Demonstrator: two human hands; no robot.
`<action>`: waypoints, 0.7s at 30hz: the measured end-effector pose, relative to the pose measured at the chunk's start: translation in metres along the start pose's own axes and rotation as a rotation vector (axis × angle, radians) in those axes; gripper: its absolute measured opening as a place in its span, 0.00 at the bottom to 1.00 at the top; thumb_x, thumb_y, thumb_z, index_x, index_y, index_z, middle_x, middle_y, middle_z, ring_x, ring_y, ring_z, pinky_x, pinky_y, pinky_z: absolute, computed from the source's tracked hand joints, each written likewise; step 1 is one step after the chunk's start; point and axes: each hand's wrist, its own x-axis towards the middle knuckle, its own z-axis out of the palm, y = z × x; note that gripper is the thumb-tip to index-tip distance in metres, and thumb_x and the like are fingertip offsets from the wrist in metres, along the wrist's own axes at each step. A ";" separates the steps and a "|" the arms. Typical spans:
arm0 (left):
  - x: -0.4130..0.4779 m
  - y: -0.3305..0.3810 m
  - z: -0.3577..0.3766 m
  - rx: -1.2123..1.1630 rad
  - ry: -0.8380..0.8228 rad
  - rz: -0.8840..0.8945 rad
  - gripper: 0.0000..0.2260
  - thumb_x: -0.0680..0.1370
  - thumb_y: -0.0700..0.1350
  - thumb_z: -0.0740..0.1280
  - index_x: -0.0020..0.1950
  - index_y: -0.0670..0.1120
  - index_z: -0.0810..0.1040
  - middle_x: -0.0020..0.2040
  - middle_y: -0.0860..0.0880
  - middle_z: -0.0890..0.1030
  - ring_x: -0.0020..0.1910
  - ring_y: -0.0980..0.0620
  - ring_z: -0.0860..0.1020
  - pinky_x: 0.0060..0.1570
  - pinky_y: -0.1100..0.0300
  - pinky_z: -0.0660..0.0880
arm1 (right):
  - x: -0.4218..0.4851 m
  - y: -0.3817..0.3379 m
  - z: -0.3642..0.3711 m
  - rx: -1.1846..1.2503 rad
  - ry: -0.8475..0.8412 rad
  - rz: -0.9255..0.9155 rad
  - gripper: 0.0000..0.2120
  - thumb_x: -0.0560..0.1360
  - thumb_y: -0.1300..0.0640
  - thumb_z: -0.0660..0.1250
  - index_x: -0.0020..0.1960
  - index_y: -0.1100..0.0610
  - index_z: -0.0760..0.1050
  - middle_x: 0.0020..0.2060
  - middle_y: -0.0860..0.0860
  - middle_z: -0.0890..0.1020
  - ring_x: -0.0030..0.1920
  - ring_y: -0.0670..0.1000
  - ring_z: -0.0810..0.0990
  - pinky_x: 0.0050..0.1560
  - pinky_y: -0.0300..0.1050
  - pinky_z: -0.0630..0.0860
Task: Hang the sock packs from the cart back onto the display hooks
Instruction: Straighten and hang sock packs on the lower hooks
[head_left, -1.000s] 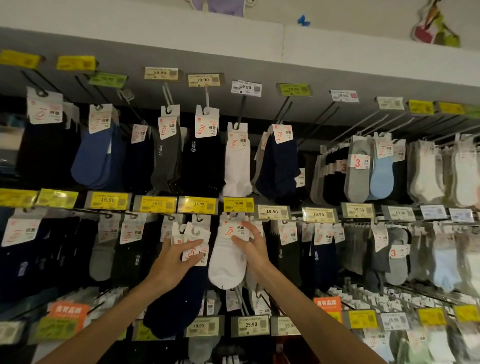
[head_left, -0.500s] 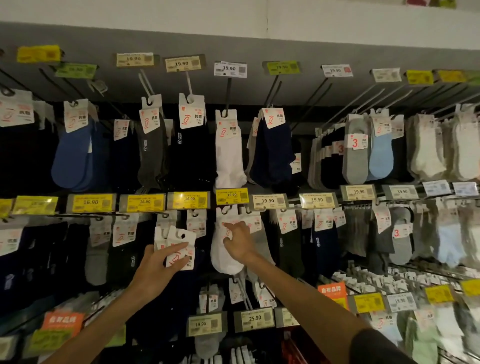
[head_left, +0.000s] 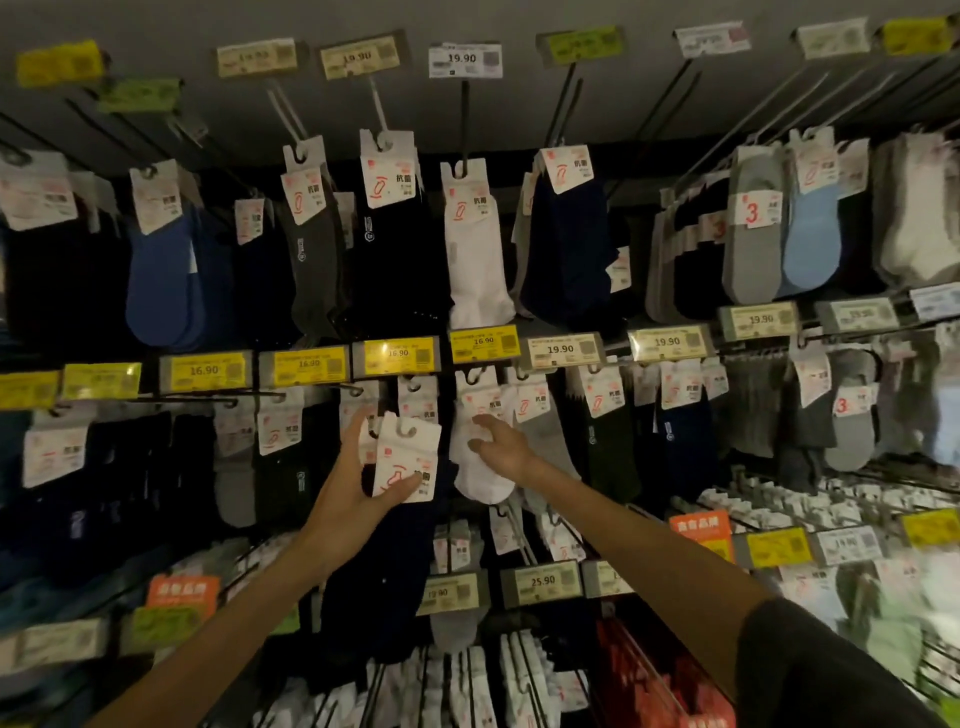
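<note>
Before the hooks (head_left: 465, 114), left hand (head_left: 353, 499) grips sock pack (head_left: 405, 462); right hand's (head_left: 506, 449) fingers (head_left: 480, 422) loose.

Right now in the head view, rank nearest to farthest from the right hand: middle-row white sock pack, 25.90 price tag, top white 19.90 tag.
1. white sock pack, at the right hand, middle row.
2. 25.90 price tag, below, lower rail.
3. white 19.90 tag, far above, top rail.
</note>
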 end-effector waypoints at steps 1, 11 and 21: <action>-0.002 -0.001 0.004 -0.033 0.023 -0.008 0.46 0.75 0.47 0.75 0.80 0.64 0.46 0.72 0.56 0.70 0.67 0.57 0.71 0.68 0.51 0.71 | -0.012 -0.001 0.004 0.072 0.005 -0.013 0.22 0.82 0.60 0.61 0.75 0.61 0.63 0.72 0.58 0.69 0.72 0.57 0.67 0.69 0.47 0.65; -0.074 -0.016 0.085 -0.174 0.026 -0.130 0.46 0.69 0.55 0.77 0.81 0.57 0.55 0.69 0.57 0.76 0.67 0.60 0.74 0.64 0.61 0.71 | -0.191 0.051 0.024 0.711 -0.181 0.077 0.22 0.79 0.38 0.60 0.72 0.40 0.66 0.63 0.46 0.80 0.62 0.48 0.79 0.60 0.49 0.79; -0.171 -0.052 0.180 -0.487 -0.201 -0.327 0.39 0.76 0.55 0.70 0.73 0.71 0.44 0.61 0.78 0.68 0.54 0.84 0.68 0.49 0.81 0.69 | -0.286 0.136 0.031 0.536 -0.239 0.207 0.34 0.76 0.42 0.70 0.75 0.36 0.55 0.67 0.39 0.75 0.69 0.41 0.72 0.65 0.41 0.74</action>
